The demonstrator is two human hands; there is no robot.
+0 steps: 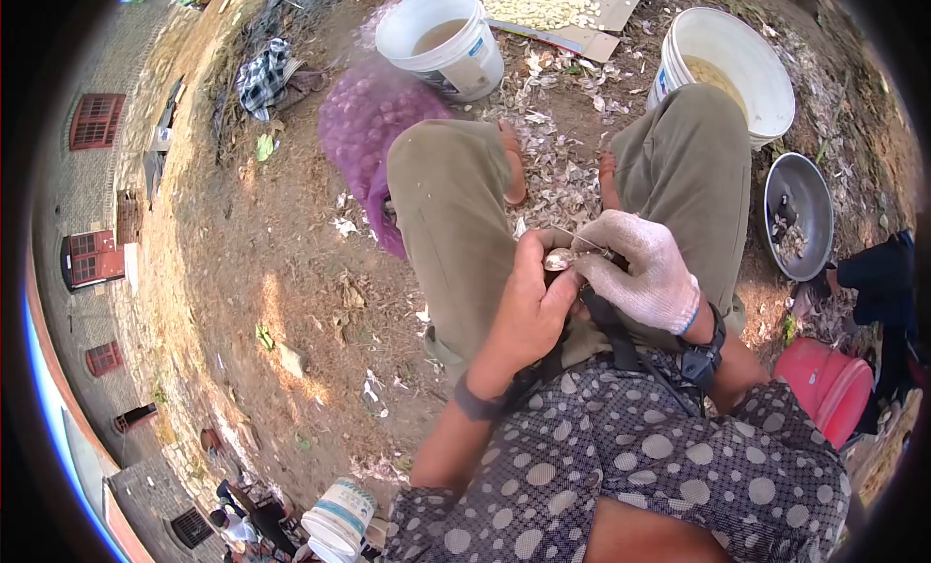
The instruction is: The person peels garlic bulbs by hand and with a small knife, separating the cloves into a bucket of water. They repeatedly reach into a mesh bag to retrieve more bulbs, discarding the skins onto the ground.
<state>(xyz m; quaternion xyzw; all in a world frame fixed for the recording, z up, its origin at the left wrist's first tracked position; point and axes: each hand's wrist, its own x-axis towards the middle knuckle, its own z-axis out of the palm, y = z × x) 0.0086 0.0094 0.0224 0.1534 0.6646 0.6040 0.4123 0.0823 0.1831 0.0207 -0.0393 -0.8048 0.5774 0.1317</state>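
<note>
My left hand (531, 306), bare and with a dark band at the wrist, pinches a small whitish bulb or clove (558, 259) between thumb and fingers, above my lap. Against it from the right comes my right hand (645, 272), in a white knitted glove. Its fingers are closed round a thin pointed tool (589, 243), whose tip lies over my left fingers; the tool's handle is hidden in the glove. Both hands meet between my knees.
A purple mesh sack of bulbs (364, 117) lies left of my knee. White buckets (465, 66) (774, 88) stand ahead. Pale cloves (553, 2) cover cardboard. At right are a metal bowl (819, 214), a red bucket (824, 384) and another person's dark clothing (882, 282). Peelings litter the ground.
</note>
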